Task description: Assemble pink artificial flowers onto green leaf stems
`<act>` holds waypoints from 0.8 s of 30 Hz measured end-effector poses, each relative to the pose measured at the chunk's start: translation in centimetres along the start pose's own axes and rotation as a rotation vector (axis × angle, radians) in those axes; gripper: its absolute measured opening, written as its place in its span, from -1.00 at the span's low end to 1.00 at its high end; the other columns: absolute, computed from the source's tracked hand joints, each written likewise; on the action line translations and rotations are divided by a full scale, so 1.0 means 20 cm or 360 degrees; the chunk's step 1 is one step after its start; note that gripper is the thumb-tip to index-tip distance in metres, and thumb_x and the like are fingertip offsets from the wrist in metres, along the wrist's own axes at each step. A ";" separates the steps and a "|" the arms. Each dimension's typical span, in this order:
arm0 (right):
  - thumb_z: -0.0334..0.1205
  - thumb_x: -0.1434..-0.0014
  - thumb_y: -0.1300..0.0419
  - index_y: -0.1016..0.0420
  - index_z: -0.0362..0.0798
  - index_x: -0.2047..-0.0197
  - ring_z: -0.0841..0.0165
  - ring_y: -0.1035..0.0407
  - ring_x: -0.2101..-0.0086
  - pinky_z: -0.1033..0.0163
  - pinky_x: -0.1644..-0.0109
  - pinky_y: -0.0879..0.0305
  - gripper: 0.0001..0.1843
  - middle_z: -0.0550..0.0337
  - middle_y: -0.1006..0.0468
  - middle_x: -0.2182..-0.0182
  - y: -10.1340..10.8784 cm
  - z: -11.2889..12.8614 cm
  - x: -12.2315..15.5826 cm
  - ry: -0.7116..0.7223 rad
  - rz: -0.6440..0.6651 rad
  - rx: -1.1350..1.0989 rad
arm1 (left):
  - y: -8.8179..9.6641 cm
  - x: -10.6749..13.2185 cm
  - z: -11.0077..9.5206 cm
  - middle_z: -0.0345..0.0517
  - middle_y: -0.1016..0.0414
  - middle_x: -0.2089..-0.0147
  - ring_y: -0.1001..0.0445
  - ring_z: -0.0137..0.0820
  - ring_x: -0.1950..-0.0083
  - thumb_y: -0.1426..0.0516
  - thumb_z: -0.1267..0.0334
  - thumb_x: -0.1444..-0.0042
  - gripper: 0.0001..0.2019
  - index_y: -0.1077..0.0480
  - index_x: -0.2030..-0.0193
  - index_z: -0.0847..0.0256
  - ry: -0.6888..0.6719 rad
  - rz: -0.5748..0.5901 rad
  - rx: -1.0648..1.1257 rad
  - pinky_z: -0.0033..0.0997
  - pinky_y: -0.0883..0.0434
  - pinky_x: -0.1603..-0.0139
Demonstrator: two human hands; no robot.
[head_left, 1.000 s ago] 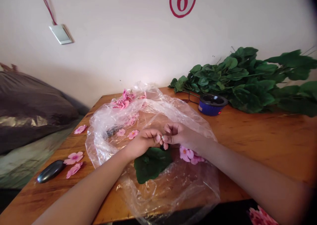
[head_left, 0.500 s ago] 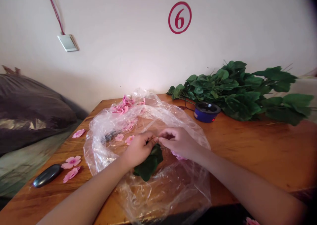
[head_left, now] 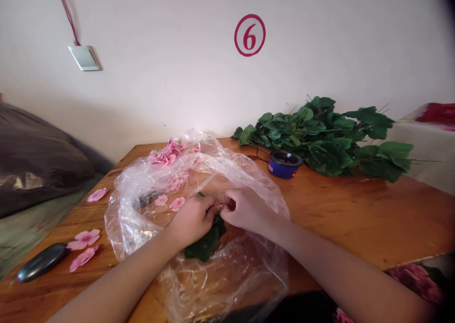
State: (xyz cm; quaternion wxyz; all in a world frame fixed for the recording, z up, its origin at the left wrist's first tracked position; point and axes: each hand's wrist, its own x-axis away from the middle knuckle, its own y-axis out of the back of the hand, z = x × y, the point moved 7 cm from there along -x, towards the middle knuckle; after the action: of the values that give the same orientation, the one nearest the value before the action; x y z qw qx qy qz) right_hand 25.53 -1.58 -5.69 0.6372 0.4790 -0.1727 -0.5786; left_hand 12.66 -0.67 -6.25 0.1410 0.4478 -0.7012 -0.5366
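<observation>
My left hand (head_left: 195, 219) is closed in a pinch on an artificial leaf sprig (head_left: 204, 245), whose dark green leaves hang below the fingers. Against it, fingertip to fingertip, my right hand (head_left: 245, 211) is curled closed at the sprig's thin stem; the exact grip is mostly hidden by the fingers. Both hands are above a crumpled clear plastic bag (head_left: 227, 280) spread on the wooden table (head_left: 337, 219). Pink fabric blossoms (head_left: 177, 203) lie just beyond my left hand, and a heap of pink flowers (head_left: 168, 152) rests farther back on the plastic.
A small blue pot (head_left: 285, 165) with a black rim and red light stands back right, before a pile of green leaf stems (head_left: 327, 133). At left are loose pink petals (head_left: 84, 238), a black oval object (head_left: 42, 262) and a dark sack (head_left: 35, 148).
My right fingers have curled in more tightly beside the left fingertips. The sprig has dropped slightly and turned in the left hand. The whole view has shifted a little to the right.
</observation>
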 end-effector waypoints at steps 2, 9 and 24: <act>-0.23 -0.01 -0.21 -0.38 -0.03 0.48 0.40 -0.26 0.51 0.26 0.44 0.03 -0.90 0.21 -0.47 0.55 -0.01 0.00 0.00 0.0020 0.0002 0.0062 | -0.01 0.00 0.00 0.01 -0.57 0.34 -0.51 -0.29 0.29 -0.03 0.34 -0.24 -0.78 -0.49 0.34 0.23 -0.0016 0.0014 -0.0028 -0.36 -0.29 0.25; -0.21 -0.04 -0.19 -0.40 -0.03 0.41 0.32 -0.29 0.49 0.21 0.42 0.05 -0.92 0.12 -0.51 0.50 -0.02 0.02 0.01 0.0058 -0.0060 0.0248 | -0.02 -0.01 -0.01 0.03 -0.56 0.38 -0.48 -0.27 0.33 -0.02 0.35 -0.24 -0.77 -0.47 0.37 0.24 -0.0063 0.0011 -0.0115 -0.35 -0.27 0.28; -0.27 -0.02 -0.22 -0.40 -0.03 0.43 0.38 -0.32 0.47 0.27 0.40 -0.05 -0.94 0.22 -0.52 0.51 -0.08 -0.02 0.00 0.0013 -0.0054 0.0114 | -0.03 0.00 -0.02 0.00 -0.53 0.41 -0.46 -0.29 0.34 -0.02 0.37 -0.23 -0.77 -0.45 0.39 0.24 -0.0154 0.0001 -0.0232 -0.35 -0.30 0.28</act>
State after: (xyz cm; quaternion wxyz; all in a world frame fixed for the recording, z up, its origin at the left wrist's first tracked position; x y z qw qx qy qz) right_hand 24.98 -1.26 -7.24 0.6104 0.5067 -0.1826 -0.5809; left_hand 13.19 -0.95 -6.57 0.1395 0.4097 -0.6663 -0.6072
